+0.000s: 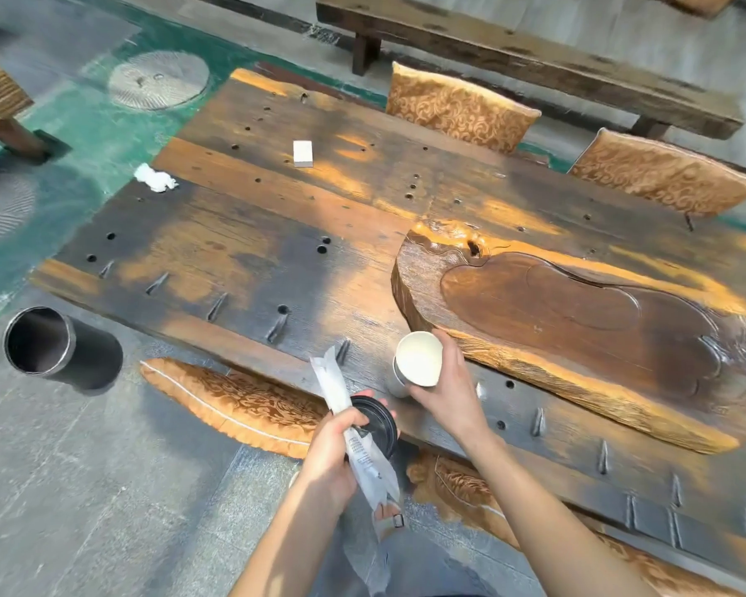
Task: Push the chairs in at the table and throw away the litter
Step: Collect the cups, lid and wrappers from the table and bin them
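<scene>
Right grip (442,383) grasps white paper cup (418,359); left grip (332,445) clenched around long white plastic wrapper (341,394) and black round lid (377,422).

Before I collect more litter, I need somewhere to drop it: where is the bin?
In the head view the black cylindrical bin stands on the floor at the left, just off the table's near-left corner, beside the cushioned chair.

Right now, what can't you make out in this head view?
- Wrapper print: blurred.
- Black lid: partly hidden by left hand and wrapper.
- Paper cup bottom: hidden by right hand.
- Near chairs: mostly under the table.
- Bin contents: too dark.
</scene>
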